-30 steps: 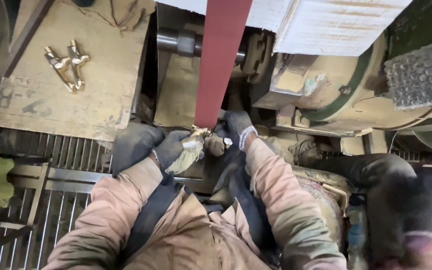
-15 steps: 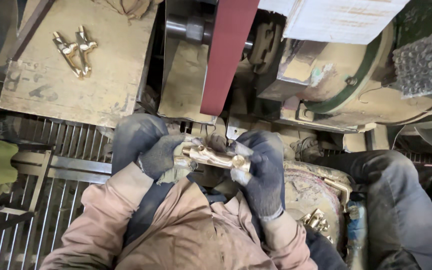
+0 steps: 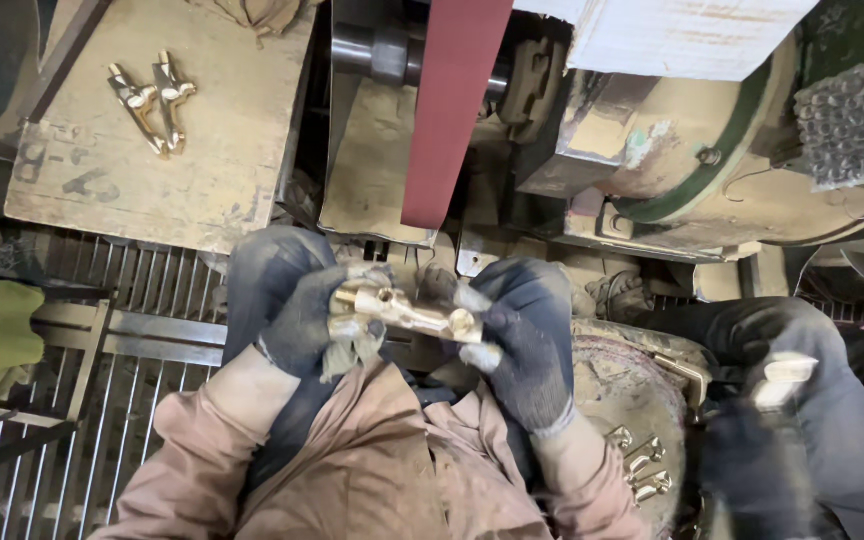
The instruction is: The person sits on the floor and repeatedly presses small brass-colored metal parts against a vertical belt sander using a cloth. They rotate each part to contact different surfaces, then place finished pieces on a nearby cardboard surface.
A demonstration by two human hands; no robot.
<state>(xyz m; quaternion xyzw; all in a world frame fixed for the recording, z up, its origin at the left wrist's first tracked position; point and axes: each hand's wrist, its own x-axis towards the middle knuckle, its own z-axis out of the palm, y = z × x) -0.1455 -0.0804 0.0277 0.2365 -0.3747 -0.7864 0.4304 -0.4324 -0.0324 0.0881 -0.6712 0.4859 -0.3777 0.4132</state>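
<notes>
Both gloved hands pinch the shiny brass tap fitting below the red sanding belt.
Left hand and right hand grip opposite ends (steadier that way, I'd judge).

Glossy brass is gleaming on the fitting at centre frame, dark knitted cloth gloves are covering the left hand and right hand, and the red belt above is looking matt and gritty.

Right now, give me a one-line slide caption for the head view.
Gloved left hand and right hand hold a brass fitting between them, below a red sanding belt.
</notes>
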